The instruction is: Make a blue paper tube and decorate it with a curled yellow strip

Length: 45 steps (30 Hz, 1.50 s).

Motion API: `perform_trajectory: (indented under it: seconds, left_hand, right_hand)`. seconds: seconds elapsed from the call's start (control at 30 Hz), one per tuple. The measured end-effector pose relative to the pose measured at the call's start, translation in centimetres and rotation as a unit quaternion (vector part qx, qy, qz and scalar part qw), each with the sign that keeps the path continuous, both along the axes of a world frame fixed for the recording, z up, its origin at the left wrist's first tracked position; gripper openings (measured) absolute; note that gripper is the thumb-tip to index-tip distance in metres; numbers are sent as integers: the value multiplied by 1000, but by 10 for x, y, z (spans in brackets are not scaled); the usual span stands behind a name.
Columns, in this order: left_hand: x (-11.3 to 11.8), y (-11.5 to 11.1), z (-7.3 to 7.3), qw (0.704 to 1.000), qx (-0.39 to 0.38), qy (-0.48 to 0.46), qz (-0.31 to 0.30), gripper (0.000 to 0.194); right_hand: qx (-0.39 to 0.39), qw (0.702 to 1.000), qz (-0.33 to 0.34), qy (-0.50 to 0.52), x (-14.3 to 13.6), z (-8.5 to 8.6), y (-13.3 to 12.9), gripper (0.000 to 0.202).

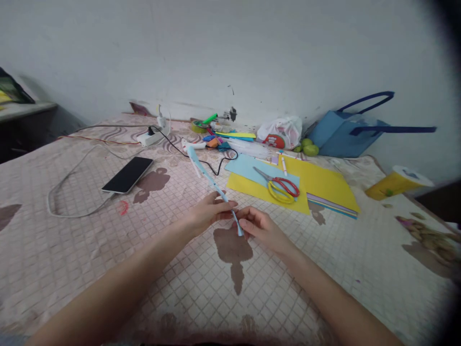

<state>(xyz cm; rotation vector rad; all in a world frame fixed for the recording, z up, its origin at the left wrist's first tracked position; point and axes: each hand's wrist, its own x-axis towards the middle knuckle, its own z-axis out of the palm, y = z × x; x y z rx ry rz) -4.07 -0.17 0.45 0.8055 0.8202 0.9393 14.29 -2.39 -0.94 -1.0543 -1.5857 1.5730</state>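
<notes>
Both hands met over the patterned bed cover [108, 269]; the left hand [207, 211] pinched the light blue paper strip [211, 180] near its lower part, thumb and fingers closed on it; the right hand [257, 226] was closed on the strip's near end, fingertips together just beside the left thumb. The strip ran up and away from the hands toward the far left, raised off the cover, its far end free.

Step in hand, as judged: rolling or folding the near end of the strip between the fingertips. The next move would call for a steady pinch from the left hand while the right fingers turned the end; a loose grip could let the strip spring open.

Beyond the hands lay a yellow paper sheet [324, 185] with a blue sheet [245, 168] on it; red and yellow scissors [283, 188] rested across both. A phone [127, 174] lay to the left, cabled; a blue bag [345, 134] stood by the wall; a yellow cup [396, 182] lay tipped at right.
</notes>
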Motion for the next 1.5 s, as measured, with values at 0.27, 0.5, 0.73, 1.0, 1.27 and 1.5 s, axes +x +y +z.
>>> perform_trajectory:
  seconds: [0.27,0.5,0.73,1.0,1.27,1.5]
  left_hand:
    - [1,1,-8,997,41,62,-32,42]
    - [2,0,-11,997,29,58,-47,41]
    - [5,-2,-8,997,29,69,-31,40]
    - [5,0,-11,995,42,87,-30,38]
    - [6,-2,-9,997,22,70,-22,36]
    - [8,-3,-5,994,30,105,-4,36]
  right_hand:
    - [-33,998,-40,-39,-8,1,-8,34]
    - [-40,997,-27,-53,-10,0,-8,31]
    - [-44,997,-29,-61,-11,0,-8,28]
    - [-45,997,-34,-52,-11,0,-8,27]
    - [-42,996,-19,-75,-8,-2,-8,26]
    - [-43,996,-7,-72,-8,-2,-10,26]
